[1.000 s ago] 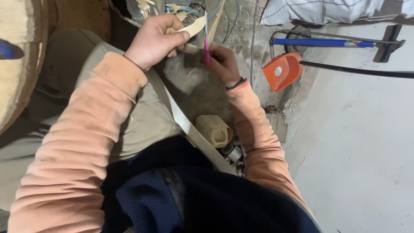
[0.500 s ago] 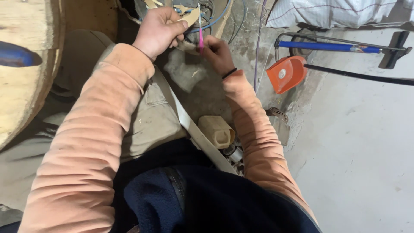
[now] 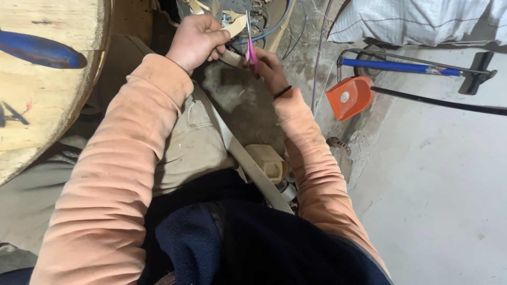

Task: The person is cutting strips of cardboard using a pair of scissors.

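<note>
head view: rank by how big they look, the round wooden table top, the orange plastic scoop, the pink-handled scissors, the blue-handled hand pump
1. Round wooden table top, largest, though it is nearer the camera.
2. Blue-handled hand pump, long but thin.
3. Orange plastic scoop.
4. Pink-handled scissors, smallest; partly hidden by the right hand.

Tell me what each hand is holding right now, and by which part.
Left hand grips the beige strap near its upper end; right hand holds pink scissors by the handles.

Orange scoop (image 3: pixel 349 97) — wooden spool (image 3: pixel 47 89) (left)
</note>
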